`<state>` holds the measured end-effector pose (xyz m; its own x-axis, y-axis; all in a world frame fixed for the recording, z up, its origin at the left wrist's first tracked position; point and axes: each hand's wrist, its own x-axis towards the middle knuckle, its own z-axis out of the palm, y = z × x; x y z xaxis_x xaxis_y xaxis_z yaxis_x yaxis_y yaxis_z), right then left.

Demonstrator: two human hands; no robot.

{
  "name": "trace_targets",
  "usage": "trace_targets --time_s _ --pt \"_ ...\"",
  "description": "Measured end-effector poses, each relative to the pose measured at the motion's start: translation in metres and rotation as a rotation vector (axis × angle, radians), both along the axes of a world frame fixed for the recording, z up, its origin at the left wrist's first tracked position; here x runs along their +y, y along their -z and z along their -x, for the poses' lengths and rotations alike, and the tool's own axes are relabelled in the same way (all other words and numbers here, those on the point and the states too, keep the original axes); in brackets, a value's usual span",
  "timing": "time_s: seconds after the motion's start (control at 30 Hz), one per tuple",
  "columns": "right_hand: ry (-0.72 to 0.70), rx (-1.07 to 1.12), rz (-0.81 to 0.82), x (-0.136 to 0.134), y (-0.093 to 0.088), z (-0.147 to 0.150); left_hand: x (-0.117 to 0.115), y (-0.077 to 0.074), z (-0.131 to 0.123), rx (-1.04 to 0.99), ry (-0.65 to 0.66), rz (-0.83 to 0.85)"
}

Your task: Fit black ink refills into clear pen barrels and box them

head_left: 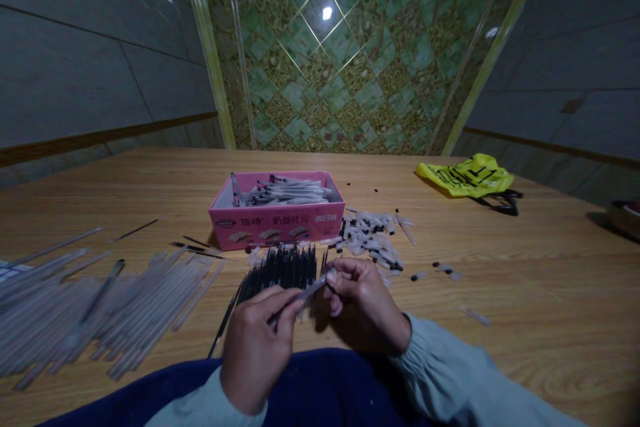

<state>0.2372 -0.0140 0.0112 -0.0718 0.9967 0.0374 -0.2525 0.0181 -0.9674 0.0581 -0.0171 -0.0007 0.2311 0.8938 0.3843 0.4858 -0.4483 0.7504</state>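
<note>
A slim pen with a clear barrel (314, 287) slants between my two hands above the table's near edge. My left hand (256, 340) grips its lower part between thumb and fingers. At the upper end, my right hand (369, 299) pinches it with thumb and forefinger; the tip is partly hidden by those fingers. Just beyond my hands lies a dense row of dark refills (286, 268). Small translucent caps with black ends (367, 237) are heaped past my right hand. To the left of my left hand, many clear barrels (150, 307) lie side by side.
Behind the refills stands an open pink box (277, 217) holding many pens (295, 189). A yellow bag (467, 175) with black handles lies at the back right. A few loose caps (443, 268) are scattered on the wooden table (540, 313). A tiled wall rises behind.
</note>
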Motion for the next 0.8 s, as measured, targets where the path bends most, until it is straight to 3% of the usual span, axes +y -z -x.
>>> trace_targets --time_s 0.07,0.23,0.53,0.63,0.8 --pt "-0.001 0.005 -0.039 0.000 0.001 0.001 0.002 -0.003 0.000 -0.049 0.008 0.073" --pt "-0.007 -0.036 -0.127 -0.001 0.002 -0.002 0.008 -0.009 0.001 -0.214 0.195 0.497" --pt "-0.041 -0.096 -0.209 -0.001 0.005 -0.008 0.011 0.004 0.007 -0.537 0.448 1.050" --pt "-0.023 -0.087 -0.208 0.000 0.007 -0.005 0.009 0.001 0.004 -0.440 0.368 0.920" --pt "0.068 -0.004 -0.135 -0.002 0.008 0.005 0.003 -0.003 -0.001 -0.096 0.117 0.255"
